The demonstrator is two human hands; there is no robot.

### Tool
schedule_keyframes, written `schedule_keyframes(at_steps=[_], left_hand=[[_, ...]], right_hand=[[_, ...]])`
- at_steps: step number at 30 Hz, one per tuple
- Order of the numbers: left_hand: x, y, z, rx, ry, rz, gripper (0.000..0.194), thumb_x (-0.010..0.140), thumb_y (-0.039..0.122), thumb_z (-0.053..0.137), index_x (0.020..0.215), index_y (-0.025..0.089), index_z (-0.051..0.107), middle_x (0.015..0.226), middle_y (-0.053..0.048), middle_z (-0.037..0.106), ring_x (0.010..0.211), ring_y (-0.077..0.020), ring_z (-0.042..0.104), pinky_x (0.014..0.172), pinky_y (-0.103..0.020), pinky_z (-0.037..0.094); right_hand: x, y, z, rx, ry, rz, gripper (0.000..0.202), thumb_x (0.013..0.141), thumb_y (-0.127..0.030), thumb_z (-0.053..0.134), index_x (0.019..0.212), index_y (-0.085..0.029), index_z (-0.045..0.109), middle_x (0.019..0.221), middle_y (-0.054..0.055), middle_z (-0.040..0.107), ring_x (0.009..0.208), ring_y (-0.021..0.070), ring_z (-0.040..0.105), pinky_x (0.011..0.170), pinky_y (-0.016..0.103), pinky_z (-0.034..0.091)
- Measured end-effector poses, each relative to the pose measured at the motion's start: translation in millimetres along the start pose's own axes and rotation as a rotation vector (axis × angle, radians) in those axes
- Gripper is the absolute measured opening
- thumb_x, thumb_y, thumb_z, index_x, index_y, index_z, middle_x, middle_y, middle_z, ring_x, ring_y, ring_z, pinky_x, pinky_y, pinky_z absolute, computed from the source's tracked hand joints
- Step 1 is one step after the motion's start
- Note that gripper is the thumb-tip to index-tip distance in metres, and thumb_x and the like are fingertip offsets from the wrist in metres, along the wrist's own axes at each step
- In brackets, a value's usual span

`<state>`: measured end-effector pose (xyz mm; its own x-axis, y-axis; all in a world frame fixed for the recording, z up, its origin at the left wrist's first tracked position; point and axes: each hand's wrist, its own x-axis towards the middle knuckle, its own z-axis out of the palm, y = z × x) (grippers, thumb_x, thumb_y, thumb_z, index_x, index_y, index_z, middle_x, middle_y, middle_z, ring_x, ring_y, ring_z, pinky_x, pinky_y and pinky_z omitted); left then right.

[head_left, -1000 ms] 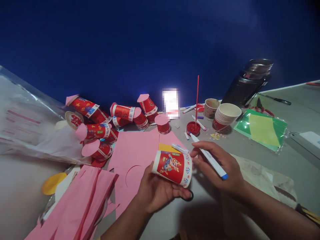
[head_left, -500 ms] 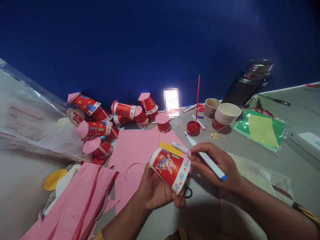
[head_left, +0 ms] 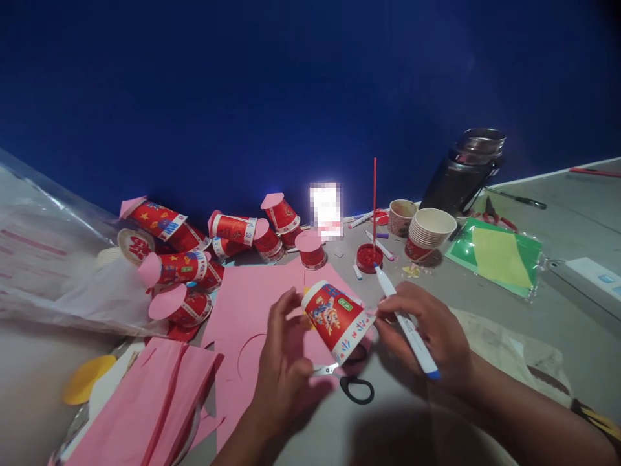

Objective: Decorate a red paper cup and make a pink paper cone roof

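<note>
A red paper cup (head_left: 337, 317) with a printed cartoon figure hangs tilted above the table, its white rim band marked with blue and red strokes. My right hand (head_left: 427, 336) pinches the rim of this cup and also holds a white marker (head_left: 410, 330) with a blue end, its blue tip pointing up and away. To the left of the cup, my left hand (head_left: 284, 356) has its fingers and thumb apart, with nothing gripped. Black-handled scissors (head_left: 359, 390) lie below the cup, their blades partly hidden. Pink paper (head_left: 233, 375) is spread beneath.
Several red cups with pink paper tops (head_left: 272, 226) are piled at the back left. A red pot (head_left: 369, 259) with an upright stick, stacked cups (head_left: 429, 233) and a dark thermos (head_left: 460, 171) stand at the right. Folded pink sheets (head_left: 140, 401) lie front left.
My left hand has let go of the cup and drawn away leftward with fingers spread. The cup now hangs from my right hand, turned slightly, and the scissors show more beneath it.
</note>
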<state>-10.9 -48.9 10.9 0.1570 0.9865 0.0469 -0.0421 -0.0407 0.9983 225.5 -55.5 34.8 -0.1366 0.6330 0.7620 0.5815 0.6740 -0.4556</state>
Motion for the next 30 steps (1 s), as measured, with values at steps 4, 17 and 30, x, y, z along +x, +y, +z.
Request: schedule_keyframes(at_steps=[4, 17, 30], left_hand=[[-4, 9, -6.2, 0.464, 0.025, 0.245, 0.094, 0.068, 0.043, 0.089, 0.150, 0.031, 0.044, 0.150, -0.013, 0.044, 0.137, -0.0398, 0.046, 0.114, -0.057, 0.040], [3, 15, 6.0, 0.478, -0.050, 0.068, 0.073, 0.073, 0.019, 0.076, 0.139, 0.028, 0.045, 0.139, -0.010, 0.046, 0.126, -0.0308, 0.056, 0.108, -0.050, 0.051], [12, 5, -3.6, 0.127, 0.110, 0.026, 0.084, 0.068, 0.007, 0.074, 0.141, 0.031, 0.041, 0.150, -0.009, 0.046, 0.142, -0.0290, 0.049, 0.117, -0.042, 0.044]], right_hand=[[-6, 4, 6, -0.089, -0.046, -0.101, 0.019, 0.093, -0.011, 0.062, 0.107, -0.023, 0.059, 0.076, 0.002, 0.069, 0.064, 0.0176, 0.059, 0.057, 0.028, 0.046], [-6, 3, 15, -0.021, -0.080, -0.130, 0.019, 0.094, -0.015, 0.064, 0.110, -0.024, 0.060, 0.075, 0.002, 0.069, 0.063, 0.0180, 0.060, 0.057, 0.029, 0.049], [0, 23, 7, 0.099, -0.017, 0.159, 0.017, 0.097, -0.021, 0.061, 0.106, -0.022, 0.075, 0.086, 0.007, 0.080, 0.072, 0.0212, 0.074, 0.064, 0.031, 0.059]])
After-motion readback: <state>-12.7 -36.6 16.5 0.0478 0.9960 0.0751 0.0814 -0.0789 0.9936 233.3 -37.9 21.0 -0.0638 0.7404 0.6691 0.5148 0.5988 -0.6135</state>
